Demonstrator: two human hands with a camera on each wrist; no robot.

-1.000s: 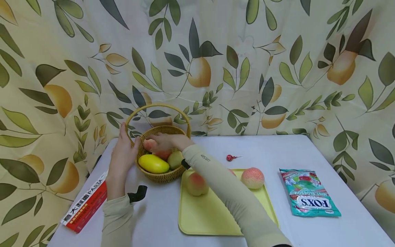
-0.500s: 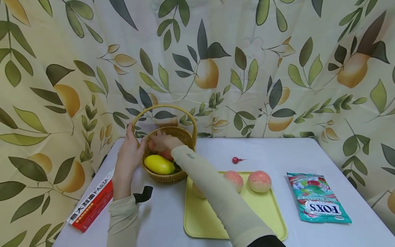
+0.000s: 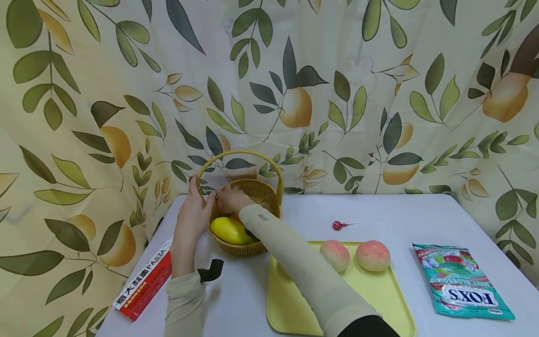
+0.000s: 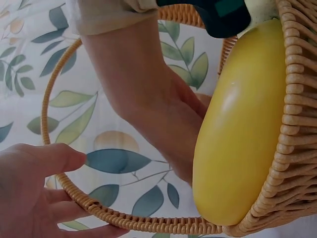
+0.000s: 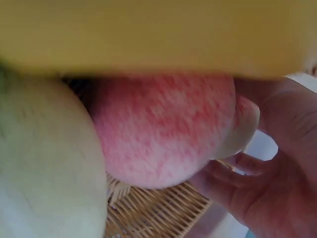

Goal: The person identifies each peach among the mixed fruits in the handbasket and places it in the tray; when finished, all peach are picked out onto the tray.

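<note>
In the head view my left hand (image 3: 194, 217) is at the left side of the wicker basket (image 3: 261, 192). In the left wrist view its thumb and fingers lie on either side of the basket's handle (image 4: 106, 212). My right hand (image 3: 233, 200) reaches down inside the basket. In the right wrist view its fingers curl round a peach (image 5: 243, 130), mostly hidden behind a larger pink peach (image 5: 166, 131). A smooth yellow mango-like fruit (image 3: 230, 230) lies at the basket's front. Beside the pink peach sits a pale green round fruit (image 5: 47, 163).
A yellow tray (image 3: 358, 304) with peaches (image 3: 373, 255) stands right of the basket, partly under my right forearm. A lollipop (image 3: 338, 225) lies behind it. The teal Fox's candy bag (image 3: 463, 283) is far right; a red pasta box (image 3: 147, 285) lies left.
My right hand has moved down and left inside the basket with the peach, toward the left rim. My left hand stays at the handle. The head view has shifted, moving everything rightward.
</note>
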